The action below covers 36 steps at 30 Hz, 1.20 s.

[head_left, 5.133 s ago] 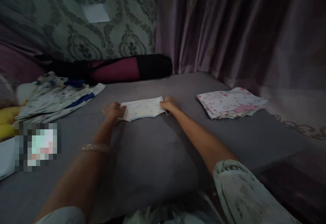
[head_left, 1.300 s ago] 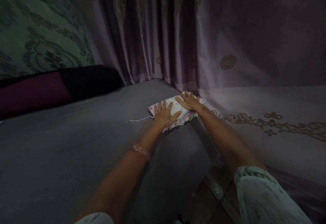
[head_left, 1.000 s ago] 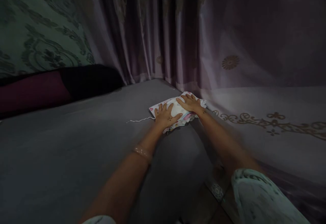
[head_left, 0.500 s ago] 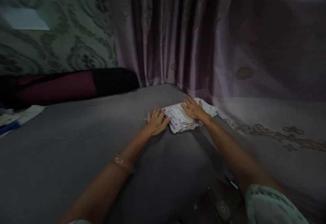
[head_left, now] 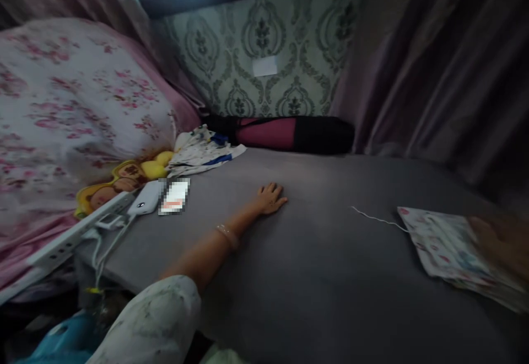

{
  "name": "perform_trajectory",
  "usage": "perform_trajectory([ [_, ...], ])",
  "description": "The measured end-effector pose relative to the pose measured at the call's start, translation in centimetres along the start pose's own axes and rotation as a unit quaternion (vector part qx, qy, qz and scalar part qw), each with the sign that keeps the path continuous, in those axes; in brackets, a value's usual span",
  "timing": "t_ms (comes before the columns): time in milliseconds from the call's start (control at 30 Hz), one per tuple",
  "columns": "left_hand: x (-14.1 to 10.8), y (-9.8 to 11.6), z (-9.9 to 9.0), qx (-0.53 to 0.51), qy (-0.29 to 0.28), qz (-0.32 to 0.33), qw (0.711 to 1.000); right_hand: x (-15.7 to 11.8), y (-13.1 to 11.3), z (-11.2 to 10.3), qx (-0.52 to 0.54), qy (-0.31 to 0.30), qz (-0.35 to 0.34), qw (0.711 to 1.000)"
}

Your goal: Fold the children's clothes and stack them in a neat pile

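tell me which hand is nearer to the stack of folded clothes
Right. The right hand, blurred at the picture's edge, is on or just over the stack; the left hand lies apart, to its left, on the grey sheet.

The folded clothes (head_left: 440,242) — white with pink prints — lie flat in a loosely layered stack, partly covered by the blurred right fingers (head_left: 481,233). A thin white cord (head_left: 379,219) trails from the stack's edge toward the left fingers (head_left: 271,188), its end well apart from them.
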<state>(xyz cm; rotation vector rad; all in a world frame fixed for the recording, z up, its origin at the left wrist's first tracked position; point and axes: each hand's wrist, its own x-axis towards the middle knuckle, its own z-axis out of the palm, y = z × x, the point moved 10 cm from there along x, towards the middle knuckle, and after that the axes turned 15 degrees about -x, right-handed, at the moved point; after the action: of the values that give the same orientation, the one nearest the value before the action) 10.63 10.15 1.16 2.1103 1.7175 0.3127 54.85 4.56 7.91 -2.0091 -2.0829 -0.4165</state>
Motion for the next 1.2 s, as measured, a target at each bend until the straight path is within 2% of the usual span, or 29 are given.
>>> perform_trajectory([
  [100, -1.0, -4.2, -2.3, 0.013, 0.040, -0.042, 0.998, 2.3, -1.3, -1.1, 0.021, 0.027, 0.008, 0.999],
  [167, -1.5, -5.9, -3.3, 0.022, 0.070, -0.058, 0.996, 3.8, -3.0, -1.4, 0.035, 0.040, 0.008, 0.999],
  [200, -1.6, -6.4, -3.6, 0.027, 0.084, -0.060, 0.994, 4.3, -4.6, -1.1, 0.040, 0.039, -0.007, 0.998],
  [300, -1.9, -6.7, -3.9, 0.035, 0.111, -0.051, 0.992, 5.0, -12.4, 1.2, 0.048, -0.011, -0.090, 0.995],
  [400, -1.9, -6.7, -3.8, 0.030, 0.121, -0.044, 0.991, 4.6, -20.6, 4.5, 0.028, -0.101, -0.125, 0.987],
  [467, -1.8, -6.9, -3.7, 0.023, 0.119, -0.045, 0.992, 4.1, -25.6, 5.7, 0.010, -0.129, -0.158, 0.979],
  [567, -1.5, -7.3, -3.4, 0.019, 0.111, -0.049, 0.992, 3.4, -31.1, 6.1, -0.004, -0.143, -0.192, 0.971],
  [633, -1.4, -7.4, -3.2, 0.021, 0.110, -0.045, 0.993, 2.9, -33.7, 6.1, -0.002, -0.149, -0.205, 0.967],
  [767, -1.4, -7.3, -3.6, 0.030, 0.113, -0.013, 0.993, 2.0, -36.4, 6.6, -0.013, -0.147, -0.200, 0.969],
  [867, -1.2, -7.8, -4.4, 0.017, 0.094, 0.032, 0.995, 1.6, -36.8, 6.9, -0.032, -0.123, -0.195, 0.973],
  [967, -1.0, -9.1, -5.5, -0.052, 0.056, 0.082, 0.994, 1.5, -36.8, 7.0, -0.038, -0.099, -0.194, 0.975],
  [1067, -1.5, -12.4, -8.0, -0.130, 0.066, 0.066, 0.987, 1.5, -36.7, 7.0, -0.035, -0.088, -0.194, 0.976],
  [1200, -3.7, -19.4, -13.2, -0.091, 0.172, -0.083, 0.977, 1.5, -36.8, 6.8, -0.031, -0.081, -0.196, 0.977],
])
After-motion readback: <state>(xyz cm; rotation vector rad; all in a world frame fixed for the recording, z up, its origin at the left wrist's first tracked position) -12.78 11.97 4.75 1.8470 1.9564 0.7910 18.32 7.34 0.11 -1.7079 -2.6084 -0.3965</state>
